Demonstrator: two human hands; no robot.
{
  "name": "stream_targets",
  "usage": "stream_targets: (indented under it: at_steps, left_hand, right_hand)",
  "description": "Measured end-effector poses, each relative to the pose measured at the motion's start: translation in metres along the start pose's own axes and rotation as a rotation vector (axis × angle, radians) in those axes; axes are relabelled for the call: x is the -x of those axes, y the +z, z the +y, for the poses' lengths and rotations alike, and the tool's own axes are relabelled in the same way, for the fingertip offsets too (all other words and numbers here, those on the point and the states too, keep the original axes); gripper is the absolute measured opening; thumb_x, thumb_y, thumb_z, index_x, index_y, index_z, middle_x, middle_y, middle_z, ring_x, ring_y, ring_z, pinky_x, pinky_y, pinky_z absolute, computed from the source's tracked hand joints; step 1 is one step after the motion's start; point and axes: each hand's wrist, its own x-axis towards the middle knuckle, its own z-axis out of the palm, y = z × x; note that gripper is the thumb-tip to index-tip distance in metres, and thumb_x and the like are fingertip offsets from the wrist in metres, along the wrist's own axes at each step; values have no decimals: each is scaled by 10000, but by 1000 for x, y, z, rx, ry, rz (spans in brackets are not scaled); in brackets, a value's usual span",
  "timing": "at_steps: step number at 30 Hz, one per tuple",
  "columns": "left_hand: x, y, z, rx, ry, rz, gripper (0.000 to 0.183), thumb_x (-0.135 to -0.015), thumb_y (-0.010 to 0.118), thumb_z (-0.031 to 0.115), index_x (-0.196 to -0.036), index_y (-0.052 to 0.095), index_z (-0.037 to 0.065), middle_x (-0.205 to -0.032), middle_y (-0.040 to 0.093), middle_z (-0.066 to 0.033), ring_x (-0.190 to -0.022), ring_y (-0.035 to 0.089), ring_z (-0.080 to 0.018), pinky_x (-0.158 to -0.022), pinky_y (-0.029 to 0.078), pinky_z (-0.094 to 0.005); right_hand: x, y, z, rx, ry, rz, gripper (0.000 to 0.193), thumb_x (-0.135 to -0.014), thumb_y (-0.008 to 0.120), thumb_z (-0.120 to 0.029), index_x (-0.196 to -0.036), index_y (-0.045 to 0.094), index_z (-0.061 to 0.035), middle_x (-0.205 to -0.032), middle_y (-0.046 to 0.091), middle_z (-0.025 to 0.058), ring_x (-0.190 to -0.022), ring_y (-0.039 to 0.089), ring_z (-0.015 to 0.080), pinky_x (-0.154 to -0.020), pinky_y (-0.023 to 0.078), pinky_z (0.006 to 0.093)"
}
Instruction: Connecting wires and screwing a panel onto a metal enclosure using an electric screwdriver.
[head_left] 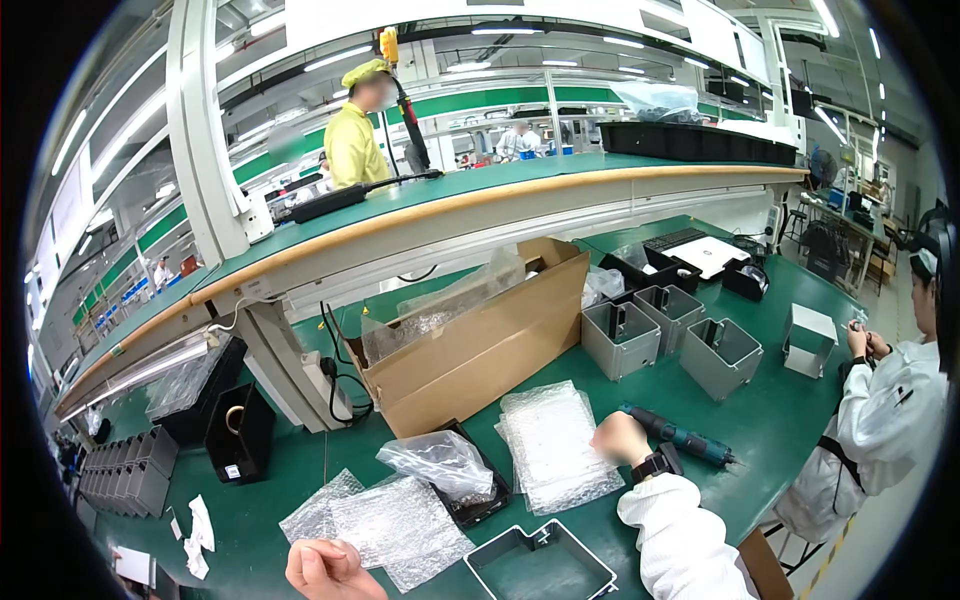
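Your left hand [325, 568] sits curled and holding nothing at the near edge of the bubble wrap sheets [385, 525], just left of the grey metal housing [540, 565], so a careless sweep could drag the loose wrap over the housing's rim. Beyond the housing, your right hand [620, 437] rests on the stack of clear bags [560, 445]; whether it grips anything, I cannot tell. Just right of it lies the electric screwdriver [680, 438], which a nudge could roll toward the table edge.
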Motion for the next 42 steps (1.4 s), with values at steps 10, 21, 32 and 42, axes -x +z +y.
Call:
stream_targets:
  at_steps: [10,21,32,42]
  left_hand:
    - [-3,-5,0,4,17,7,266,-904,443,141,-658,451,41,-546,356,2,-437,220,-56,-426,192,-224]
    - [12,9,-1,-453,-381,-874,158,-885,536,103,-887,634,-21,-563,452,26,-524,393,-58,-486,294,-232]
    - [52,3,-32,40,-476,-407,332,-873,580,100,-1172,521,-31,-1092,591,-104,-974,553,-184,-851,431,-312]
    - [25,-7,-1,-39,-435,-313,287,-823,594,56,-1089,572,-51,-1016,614,-101,-904,573,-204,-814,438,-307]
  right_hand:
    - [-10,9,-2,-262,-128,256,232,-810,647,-154,-942,534,-1,-828,614,187,-754,620,301,-704,486,353]
    - [82,-55,-115,-1235,-301,-140,734,-712,663,91,-1337,280,70,-1148,551,136,-1043,553,197,-904,452,313]
    - [201,-46,-180,-1108,-365,-577,724,-759,689,18,-1350,273,-1,-1285,451,100,-1188,438,183,-1006,346,346]
    - [167,-88,-157,-881,-760,-72,249,-819,644,-8,-1064,600,13,-942,612,90,-851,569,131,-734,449,244]
